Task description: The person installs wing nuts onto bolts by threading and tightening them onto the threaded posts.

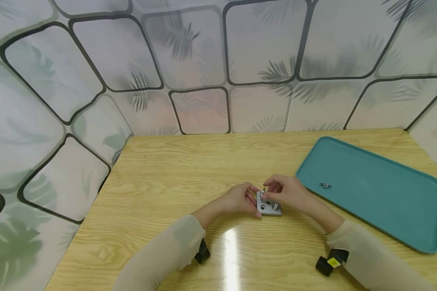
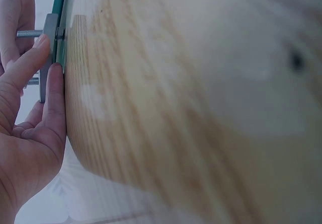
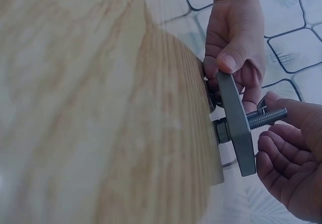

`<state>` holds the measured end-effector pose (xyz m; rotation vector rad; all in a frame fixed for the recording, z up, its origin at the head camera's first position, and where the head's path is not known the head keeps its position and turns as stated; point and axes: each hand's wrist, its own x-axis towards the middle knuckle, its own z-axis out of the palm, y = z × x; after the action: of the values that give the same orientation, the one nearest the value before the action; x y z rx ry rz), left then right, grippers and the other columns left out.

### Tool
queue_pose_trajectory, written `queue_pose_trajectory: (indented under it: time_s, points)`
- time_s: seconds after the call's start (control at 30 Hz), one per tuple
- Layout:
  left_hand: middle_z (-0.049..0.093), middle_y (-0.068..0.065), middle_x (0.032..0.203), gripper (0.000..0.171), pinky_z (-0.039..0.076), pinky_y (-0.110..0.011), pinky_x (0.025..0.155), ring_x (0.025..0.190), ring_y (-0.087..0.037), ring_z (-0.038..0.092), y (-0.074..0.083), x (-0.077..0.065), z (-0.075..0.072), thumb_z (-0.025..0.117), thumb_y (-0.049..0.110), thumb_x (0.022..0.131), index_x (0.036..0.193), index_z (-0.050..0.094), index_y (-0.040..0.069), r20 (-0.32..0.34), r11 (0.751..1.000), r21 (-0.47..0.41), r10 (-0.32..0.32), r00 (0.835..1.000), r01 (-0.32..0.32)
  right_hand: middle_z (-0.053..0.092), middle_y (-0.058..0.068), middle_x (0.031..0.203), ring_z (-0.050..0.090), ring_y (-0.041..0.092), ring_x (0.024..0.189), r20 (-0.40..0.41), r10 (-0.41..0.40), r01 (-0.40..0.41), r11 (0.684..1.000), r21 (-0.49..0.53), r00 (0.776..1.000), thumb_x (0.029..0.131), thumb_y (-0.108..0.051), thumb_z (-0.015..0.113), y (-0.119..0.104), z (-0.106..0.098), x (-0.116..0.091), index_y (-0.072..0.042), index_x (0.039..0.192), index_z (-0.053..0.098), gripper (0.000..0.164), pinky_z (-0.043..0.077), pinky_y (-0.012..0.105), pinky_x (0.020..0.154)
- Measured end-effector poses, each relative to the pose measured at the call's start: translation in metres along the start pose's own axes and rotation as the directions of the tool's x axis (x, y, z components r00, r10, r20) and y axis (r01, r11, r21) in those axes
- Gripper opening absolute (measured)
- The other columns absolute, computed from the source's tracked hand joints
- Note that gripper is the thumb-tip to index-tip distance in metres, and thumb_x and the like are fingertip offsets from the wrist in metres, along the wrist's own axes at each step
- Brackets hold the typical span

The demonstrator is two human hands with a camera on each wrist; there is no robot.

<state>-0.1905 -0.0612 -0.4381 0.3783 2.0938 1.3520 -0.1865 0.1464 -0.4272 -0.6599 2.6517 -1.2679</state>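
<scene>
A small grey metal plate [image 1: 269, 211] with holes is held just above the wooden table. My left hand [image 1: 238, 199] grips its left edge, thumb on the upper face and fingers beneath. Threaded bolts stand up through the plate; one bolt [image 3: 274, 117] shows clearly in the right wrist view, its head under the plate. At the far-left bolt, my right hand [image 1: 289, 194] pinches a small metal piece, apparently a wing nut [image 3: 261, 103], mostly hidden by the fingers. The left wrist view shows the plate [image 2: 47, 58] edge-on between the left thumb and fingers.
A teal tray [image 1: 382, 194] lies at the right of the table [image 1: 175, 169], with a loose wing nut [image 1: 325, 185] near its left end. A patterned curtain [image 1: 200, 48] hangs behind and at the left. Dark wrist cameras sit under both sleeves.
</scene>
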Motion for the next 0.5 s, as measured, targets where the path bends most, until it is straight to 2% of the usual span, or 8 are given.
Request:
queue_pose_trajectory:
  time_s: [0.23,0.5]
  points:
    - [0.066,-0.004,0.088,0.064,0.052,-0.025,0.071,0.079,-0.014,0.063,0.0012,-0.0017,-0.0002,0.084,0.004,0.068,0.122,0.050,0.005,0.000,1.000,0.003,0.000,1.000,0.000,0.063,-0.001,0.078,0.057,0.011,0.069,0.008,0.019,-0.019,1.000,-0.007,1.000,0.081,-0.022,0.075,-0.0028,0.0011,0.0015,-0.005,0.098,0.066,0.026,0.048,0.025,0.059]
    - [0.066,-0.004,0.087,0.064,0.052,-0.025,0.070,0.078,-0.014,0.063,0.0008,-0.0013,0.0001,0.084,0.003,0.068,0.122,0.050,0.004,-0.003,1.000,0.002,0.004,1.000,-0.004,0.066,-0.002,0.077,0.057,0.006,0.066,0.023,-0.036,0.035,0.999,0.037,0.999,0.086,-0.017,0.070,0.0003,-0.0022,-0.0047,-0.007,0.090,0.068,0.010,0.049,0.024,0.058]
